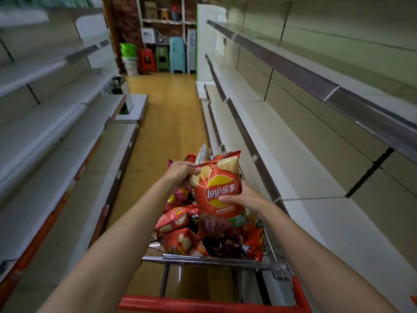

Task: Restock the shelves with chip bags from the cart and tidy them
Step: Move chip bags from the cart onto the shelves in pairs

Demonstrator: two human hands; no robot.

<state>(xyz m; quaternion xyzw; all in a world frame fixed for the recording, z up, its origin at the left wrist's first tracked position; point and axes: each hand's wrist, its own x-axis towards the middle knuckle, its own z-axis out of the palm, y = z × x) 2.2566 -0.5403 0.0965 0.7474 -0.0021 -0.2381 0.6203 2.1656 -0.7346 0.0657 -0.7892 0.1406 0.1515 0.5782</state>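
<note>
Both hands hold the glossy red foil chip bag (216, 190) upright above the wire cart (203, 259): the left hand (180, 171) pinches its upper left edge, the right hand (244, 198) wraps its lower right side. Best to lift it clear of the other red bags (178, 231) without squeezing, then swing it right of the cart to the pale shelf (300, 177).

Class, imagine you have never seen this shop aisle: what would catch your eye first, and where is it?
First, the bright red chip bag held upright at the centre, gripped by the left hand at its upper edge and the right hand at its side. Just below it, the cart is heaped with more red bags. On both sides run long bare shelves, and coloured stools stand stacked at the aisle's far end.
</note>
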